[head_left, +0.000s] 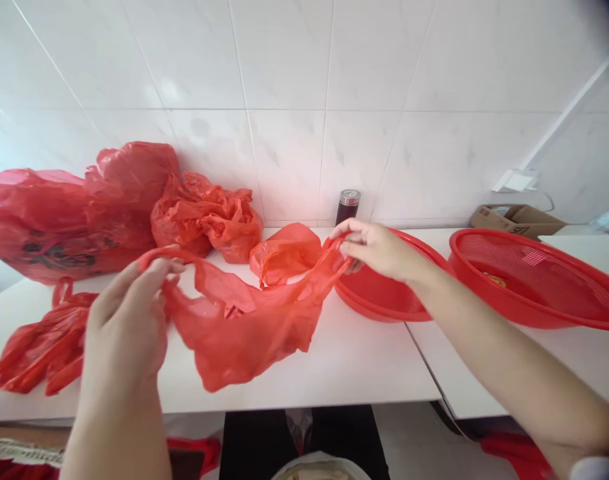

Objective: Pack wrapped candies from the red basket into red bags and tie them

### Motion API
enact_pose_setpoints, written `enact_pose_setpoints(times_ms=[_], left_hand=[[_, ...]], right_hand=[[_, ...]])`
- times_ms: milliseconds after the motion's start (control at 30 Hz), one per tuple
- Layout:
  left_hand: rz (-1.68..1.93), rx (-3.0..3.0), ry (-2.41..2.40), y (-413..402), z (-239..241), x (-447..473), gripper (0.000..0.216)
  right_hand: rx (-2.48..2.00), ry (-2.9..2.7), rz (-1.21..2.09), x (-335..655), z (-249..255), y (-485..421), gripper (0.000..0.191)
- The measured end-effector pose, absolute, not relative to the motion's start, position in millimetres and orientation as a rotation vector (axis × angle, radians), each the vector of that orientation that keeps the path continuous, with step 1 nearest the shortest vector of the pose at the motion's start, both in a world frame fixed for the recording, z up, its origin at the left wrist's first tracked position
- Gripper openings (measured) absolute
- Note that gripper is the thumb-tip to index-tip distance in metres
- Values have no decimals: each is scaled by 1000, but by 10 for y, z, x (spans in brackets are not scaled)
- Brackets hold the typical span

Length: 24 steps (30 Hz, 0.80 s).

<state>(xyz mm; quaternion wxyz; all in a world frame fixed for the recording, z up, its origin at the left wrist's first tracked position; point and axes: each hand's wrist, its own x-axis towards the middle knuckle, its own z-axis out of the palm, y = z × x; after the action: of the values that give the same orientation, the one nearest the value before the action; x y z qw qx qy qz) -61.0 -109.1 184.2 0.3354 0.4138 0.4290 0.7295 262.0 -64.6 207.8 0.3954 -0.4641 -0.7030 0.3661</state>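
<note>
A thin red plastic bag hangs stretched between my two hands above the white table. My left hand is closed on one handle of it, at the left. At the other end my right hand pinches the opposite handle, in front of a red mesh basket. Behind the held bag lies another crumpled red bag. Left of my left hand, a flattened bunch of red bags rests on the table.
Large filled red bags and a crumpled red bundle stand against the tiled wall. A dark flask is behind the basket. At right are a second red basket and a cardboard box. A seam divides the tables.
</note>
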Motion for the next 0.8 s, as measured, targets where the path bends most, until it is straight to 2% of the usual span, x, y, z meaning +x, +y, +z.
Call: enact_pose_setpoints(times_ms=[167,333,433,533,633,700,800], left_hand=[[1835,1222,1091,-907,2109,-626,16],[1380,1288,903,-865,2166,-605,19],[1274,1363,775,-831,2194,-501,18],[1055,1433,772,-777,2217,-362,42],[667,1529,868,-726,2211,-224,61],[463,1602,922,-699,2192,-155,55],[465,1612,1028,-664,2149,-133,38]], right_hand=[[-1096,-1840,905,2485,2438,-536,9],[-1102,-1953,786,2428,2767,-581,11],[-1146,-2111,879,2408,2936,-549,17],[-1176,-2287,1010,2234,2998,-512,20],[-1097,-2316,1094,1899,2958,-516,24],[-981,-2285,1138,1668,2893,-533,24],[-801,-2198,1106,1468,2749,-543,20]])
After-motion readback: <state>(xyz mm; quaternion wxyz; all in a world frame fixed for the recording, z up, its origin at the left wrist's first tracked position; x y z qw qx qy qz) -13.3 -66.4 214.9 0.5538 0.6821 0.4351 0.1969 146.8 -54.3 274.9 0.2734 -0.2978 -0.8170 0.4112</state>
